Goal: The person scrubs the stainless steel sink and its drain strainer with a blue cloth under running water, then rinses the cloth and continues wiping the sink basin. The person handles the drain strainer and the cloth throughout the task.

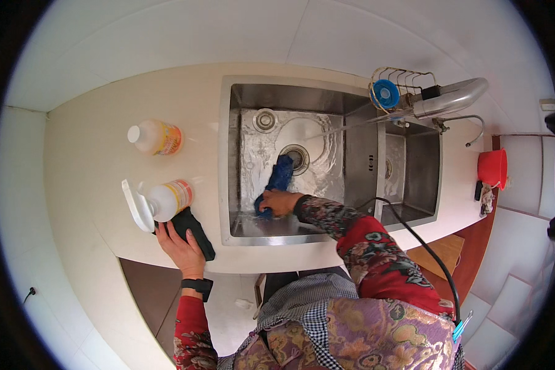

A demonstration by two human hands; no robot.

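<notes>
My right hand (pixel 277 202) reaches into the large steel sink basin (pixel 225 162) and grips one end of a dark blue cloth (pixel 281 175). The cloth's other end lies at the edge of the drain (pixel 300 159). Water runs from the faucet (pixel 453 98) at the upper right and spreads over the basin floor. On the counter left of the sink, my left hand (pixel 181 245) rests on a folded black cloth (pixel 194 233), its fingers spread. Just beyond the fingers stands a white spray bottle (pixel 166 203) with an orange and yellow label.
A white-capped bottle (pixel 155 137) stands farther back on the left counter. A wire rack (pixel 409 78) holding a blue round item (pixel 385 94) is by the faucet. A smaller basin (pixel 417 171) adjoins on the right, with a red bucket (pixel 492 169) beyond. A black cable crosses near my right arm.
</notes>
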